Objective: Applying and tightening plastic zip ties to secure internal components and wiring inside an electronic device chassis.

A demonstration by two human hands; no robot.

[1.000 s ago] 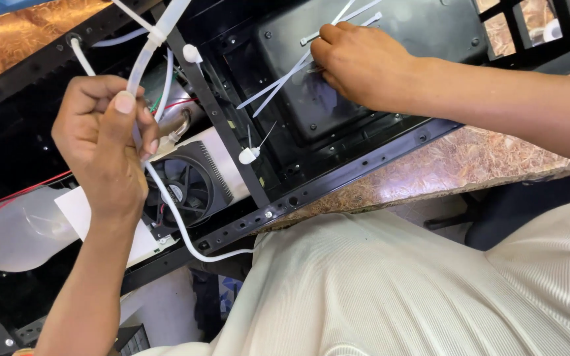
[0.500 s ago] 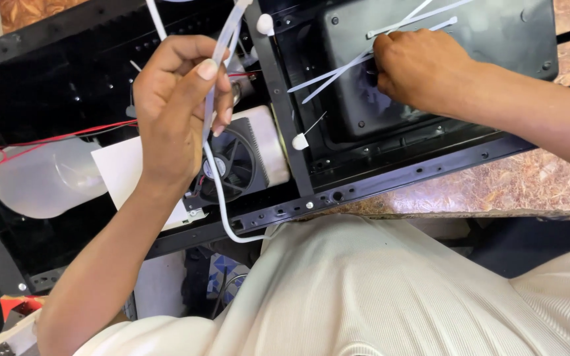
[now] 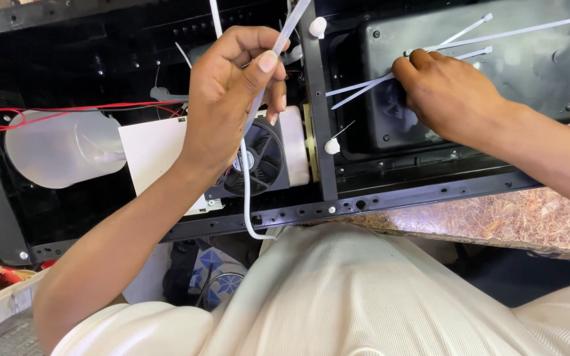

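Note:
My left hand (image 3: 232,99) is raised over a black metal frame (image 3: 338,204) and pinches a clear white tube (image 3: 249,198) that loops down past the frame's near rail. Under this hand sits a round black fan (image 3: 262,161) next to a white block. My right hand (image 3: 450,95) rests on a black box (image 3: 483,72) in the frame's right half and grips several white cable ties (image 3: 470,39) that fan out to the upper right. A white plug (image 3: 332,146) sticks out of the frame's middle bar.
A translucent white plastic jug (image 3: 61,155) lies at the left with thin red wires (image 3: 67,109) running above it. A brown speckled counter (image 3: 496,221) shows under the frame at right. My cream shirt (image 3: 364,296) fills the foreground. Patterned cloth lies on the floor below.
The view has shifted so the frame and both hands sit further right. My left hand still holds the tube and my right hand still grips the cable ties on the black box.

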